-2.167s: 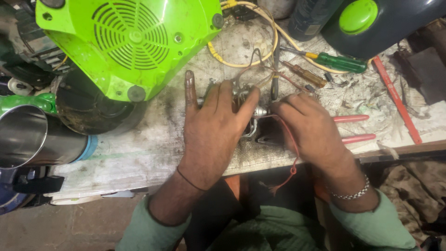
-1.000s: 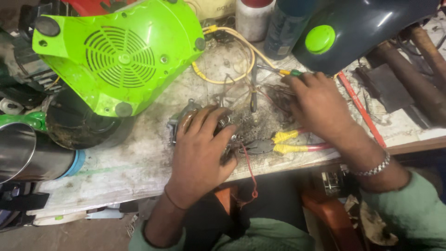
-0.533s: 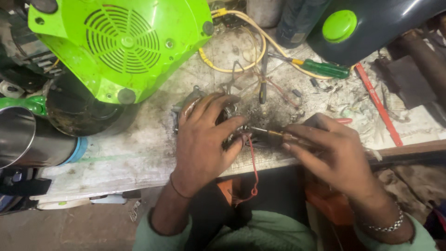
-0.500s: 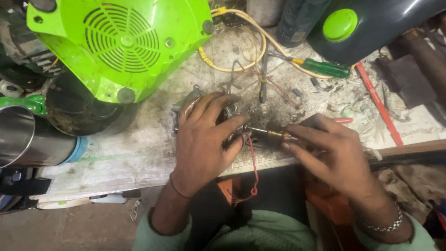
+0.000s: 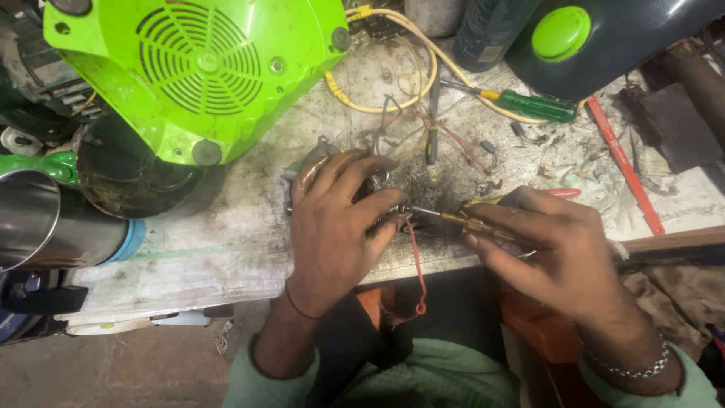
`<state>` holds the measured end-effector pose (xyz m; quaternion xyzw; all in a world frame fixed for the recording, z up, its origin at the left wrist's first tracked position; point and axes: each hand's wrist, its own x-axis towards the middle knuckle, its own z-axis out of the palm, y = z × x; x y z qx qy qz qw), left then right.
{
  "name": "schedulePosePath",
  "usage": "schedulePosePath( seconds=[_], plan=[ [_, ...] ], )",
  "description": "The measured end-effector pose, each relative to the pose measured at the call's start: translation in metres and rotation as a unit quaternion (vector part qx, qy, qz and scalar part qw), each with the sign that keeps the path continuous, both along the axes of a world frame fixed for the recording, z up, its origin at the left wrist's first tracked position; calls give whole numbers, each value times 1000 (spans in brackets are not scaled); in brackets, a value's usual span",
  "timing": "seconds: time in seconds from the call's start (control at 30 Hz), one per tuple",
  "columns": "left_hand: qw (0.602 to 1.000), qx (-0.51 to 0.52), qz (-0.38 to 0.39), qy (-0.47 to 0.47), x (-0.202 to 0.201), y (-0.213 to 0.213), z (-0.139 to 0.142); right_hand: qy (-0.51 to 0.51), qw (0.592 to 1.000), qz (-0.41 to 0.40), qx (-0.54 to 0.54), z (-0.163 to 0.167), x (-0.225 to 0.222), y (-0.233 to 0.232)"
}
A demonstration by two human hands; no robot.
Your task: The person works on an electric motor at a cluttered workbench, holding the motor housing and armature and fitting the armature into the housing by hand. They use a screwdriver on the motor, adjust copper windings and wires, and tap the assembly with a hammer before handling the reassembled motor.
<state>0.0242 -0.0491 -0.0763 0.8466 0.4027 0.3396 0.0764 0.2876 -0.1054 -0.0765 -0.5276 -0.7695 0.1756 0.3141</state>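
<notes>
Two hands work near the front edge of the workbench point(image 5: 226, 249). The left hand point(image 5: 336, 219) lies cupped over a small metal motor part point(image 5: 302, 170), fingers curled around it and pressing it to the bench. The right hand point(image 5: 555, 242), just beside it, pinches a yellow-handled screwdriver point(image 5: 468, 221) whose tip points left into the part under the left fingers. A red wire point(image 5: 415, 272) hangs from there over the front edge.

Two hands worked mid-frame; two screwdrivers, one green-handled point(image 5: 545, 105) upper right; one green housing point(image 5: 192, 72) upper left.
</notes>
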Motion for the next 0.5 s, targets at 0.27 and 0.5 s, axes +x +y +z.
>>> schedulePosePath(
  seconds=[0.27,0.5],
  plan=[
    [1000,15,-1,6,2,1,3,-29,1000,1,-6,7,-3,-1],
    [1000,18,-18,12,-3,-1,9,-46,999,-23,-13,12,-5,2]
  ],
)
